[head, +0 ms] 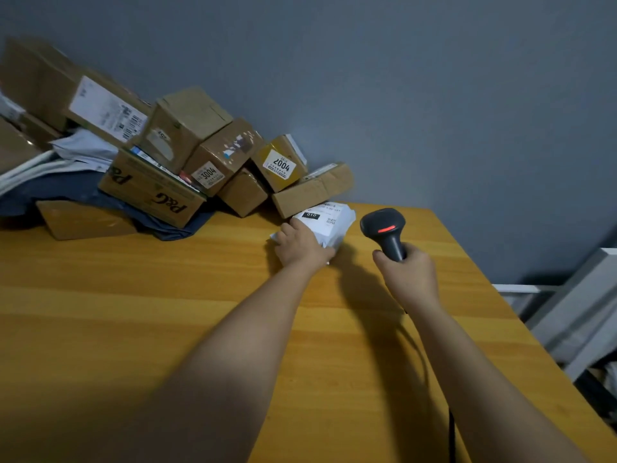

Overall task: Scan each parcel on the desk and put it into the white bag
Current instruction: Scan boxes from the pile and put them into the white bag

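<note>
1. Left hand (pixel 300 243) lies on the near end of a small white parcel (pixel 329 225), fingers curled over its edge and gripping it; the fingertips are hidden under the hand.
2. The white parcel rests on the wooden desk (pixel 133 312) near the far edge, label up, a black tag reading 010 showing, touching the foot of the box pile.
3. Right hand (pixel 409 272) is wrapped around the handle of a black barcode scanner (pixel 384 228), fingers clamped tight; scanner head is raised, red window lit, just right of the parcel.
4. A scanner cable (pixel 450 426) trails back under the right forearm.
5. Cardboard boxes (pixel 187 152) are heaped against the grey wall (pixel 434 95), 2 labelled 3004 and 2004.
</note>
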Motion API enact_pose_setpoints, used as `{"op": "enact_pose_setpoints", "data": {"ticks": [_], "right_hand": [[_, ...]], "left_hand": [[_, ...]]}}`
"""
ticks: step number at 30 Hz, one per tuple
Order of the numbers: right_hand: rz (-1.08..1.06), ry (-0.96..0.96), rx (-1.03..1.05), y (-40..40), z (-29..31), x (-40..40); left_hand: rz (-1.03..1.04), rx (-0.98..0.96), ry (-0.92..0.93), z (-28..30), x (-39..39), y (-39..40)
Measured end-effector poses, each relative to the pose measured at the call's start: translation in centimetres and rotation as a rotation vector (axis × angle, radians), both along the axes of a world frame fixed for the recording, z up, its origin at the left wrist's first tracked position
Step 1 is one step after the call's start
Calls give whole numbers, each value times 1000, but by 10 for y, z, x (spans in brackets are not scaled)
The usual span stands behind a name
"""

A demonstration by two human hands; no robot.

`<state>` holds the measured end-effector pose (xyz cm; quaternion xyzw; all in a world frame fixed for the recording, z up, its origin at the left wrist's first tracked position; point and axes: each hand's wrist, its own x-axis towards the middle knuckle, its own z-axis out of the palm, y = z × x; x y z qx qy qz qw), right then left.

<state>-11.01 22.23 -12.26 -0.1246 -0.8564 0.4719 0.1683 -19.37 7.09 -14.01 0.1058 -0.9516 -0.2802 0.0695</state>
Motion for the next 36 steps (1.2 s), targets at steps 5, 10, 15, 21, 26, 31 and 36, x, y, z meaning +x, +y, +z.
{"op": "enact_pose_setpoints", "data": {"ticks": [5, 10, 15, 21, 26, 31, 36], "right_hand": [[27, -7, -63, -4, 2, 5], [122, -25, -151, -31, 6, 19], [229, -40, -249, -81, 13, 32], [384, -82, -247, -154, 18, 54], [382, -156, -269, -208, 16, 60], [341, -159, -337, -239, 13, 74], [412, -104, -431, -238, 31, 82]], "left_hand": [[-162, -102, -101, 4, 34, -29], [-197, -106, -111, 4, 91, -81], [-83, -127, -195, 5, 151, -139], [69, -183, -442, 35, 205, -208], [220, 126, -274, 22, 187, -231], [67, 420, -231, 3, 188, -223], [58, 827, -52, 17, 215, -241]]}}
